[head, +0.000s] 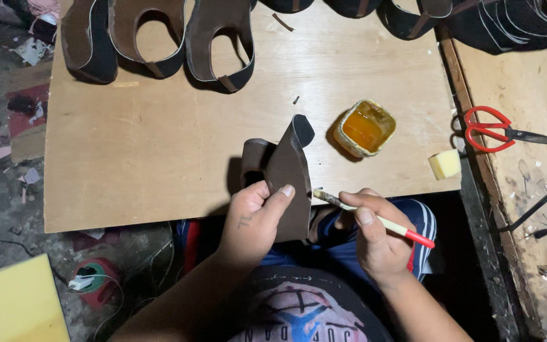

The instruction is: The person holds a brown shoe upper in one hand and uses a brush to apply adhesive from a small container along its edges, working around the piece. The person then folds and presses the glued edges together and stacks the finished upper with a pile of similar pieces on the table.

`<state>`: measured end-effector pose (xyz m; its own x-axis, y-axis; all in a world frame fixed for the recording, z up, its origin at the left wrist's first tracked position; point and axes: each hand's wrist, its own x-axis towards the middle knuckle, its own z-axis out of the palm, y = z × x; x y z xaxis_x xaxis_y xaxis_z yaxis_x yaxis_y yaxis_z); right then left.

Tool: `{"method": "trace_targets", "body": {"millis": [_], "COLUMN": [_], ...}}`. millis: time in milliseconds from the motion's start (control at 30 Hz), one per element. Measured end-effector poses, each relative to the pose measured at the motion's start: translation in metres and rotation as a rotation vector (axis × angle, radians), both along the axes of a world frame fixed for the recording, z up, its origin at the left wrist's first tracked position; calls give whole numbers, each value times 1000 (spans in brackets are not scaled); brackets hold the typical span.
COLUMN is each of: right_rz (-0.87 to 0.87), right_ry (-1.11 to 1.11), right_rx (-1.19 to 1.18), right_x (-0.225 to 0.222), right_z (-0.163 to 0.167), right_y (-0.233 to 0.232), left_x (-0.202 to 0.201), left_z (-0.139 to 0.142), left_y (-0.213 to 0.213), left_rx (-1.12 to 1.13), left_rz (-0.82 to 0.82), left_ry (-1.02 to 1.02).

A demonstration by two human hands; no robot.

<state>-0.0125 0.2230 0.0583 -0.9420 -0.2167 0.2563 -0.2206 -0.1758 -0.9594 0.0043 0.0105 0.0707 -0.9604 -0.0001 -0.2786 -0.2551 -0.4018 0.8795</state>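
My left hand [253, 218] grips a dark brown, curved shoe-upper piece [288, 166], thumb on its inner face, holding it upright over the near edge of a plywood board [159, 139]. A small brush [375, 220] with a pale handle and red end lies in my right hand [375, 235], held like a pen. Its bristle tip touches the right edge of the piece. A small square tub of amber glue [364, 127] sits on the board just beyond the brush.
Several more dark upper pieces [153, 38] lie along the board's far edge. Red-handled scissors [495, 131] rest on a second board at right, with a yellow sponge block [444, 164] near them. A yellow foam sheet [14, 304] lies on the littered floor at lower left.
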Motion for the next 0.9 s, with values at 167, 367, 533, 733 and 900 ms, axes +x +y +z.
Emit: {"method": "trace_targets", "body": {"millis": [167,367,533,733,900], "right_rz": [-42,-1,-58,-284,-375], "right_ry": [366,289,322,122,347], "right_rx": [410,400,385,234,968], "right_x": [-11,-6,-20,-60,-140], "right_z": [23,31,29,17,-25], "right_y": [2,-4,1,25,54], "left_x": [2,-1,0,0,7], "left_z": [3,2,5,18,18], "left_y": [6,1,5,-8,-15], "left_rx": [-82,-7,160,217,119], "left_rz": [-14,-4,-103,-109,-189], "left_ry": [80,49,-43,49,124]}}
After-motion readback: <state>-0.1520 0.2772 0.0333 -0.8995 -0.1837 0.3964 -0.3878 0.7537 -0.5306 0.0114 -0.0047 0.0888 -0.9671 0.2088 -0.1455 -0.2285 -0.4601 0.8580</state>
